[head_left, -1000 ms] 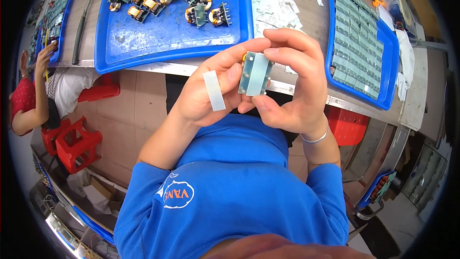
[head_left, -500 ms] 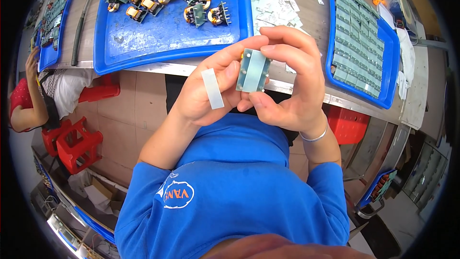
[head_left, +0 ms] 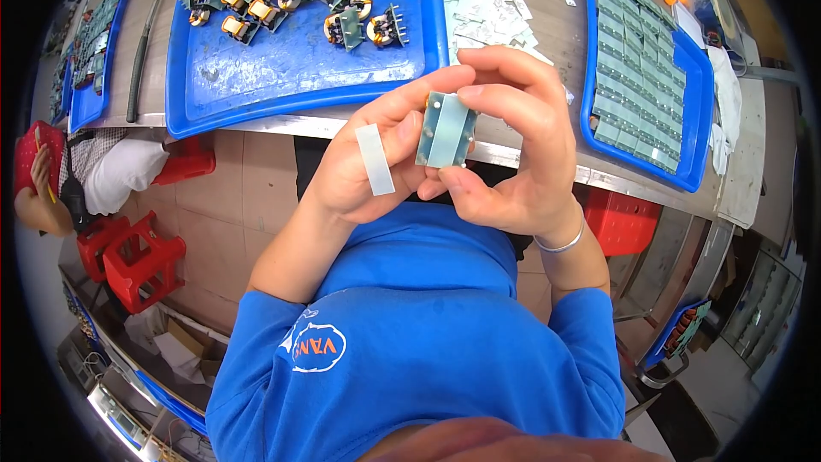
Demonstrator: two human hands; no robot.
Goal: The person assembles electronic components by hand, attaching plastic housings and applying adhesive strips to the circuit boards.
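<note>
Between my two hands is a small green circuit board, its flat underside up, with a pale strip running lengthwise down its middle and solder points along the sides. My left hand is closed on the board's left edge, thumb pressed near it. Across that palm, beside the thumb, lies a loose pale strip. My right hand curves round the other side, its fingertips touching the board's top and lower right corner. The components under the board are hidden.
A blue tray ahead holds several boards with coils. White paper scraps lie beside it. At right, another blue tray carries rows of boards. A hammer lies left. A co-worker's arm shows at far left.
The board has tilted slightly in my fingers and shifted a little left; my grip stays much the same. At far left, the co-worker's hand has moved lower.
</note>
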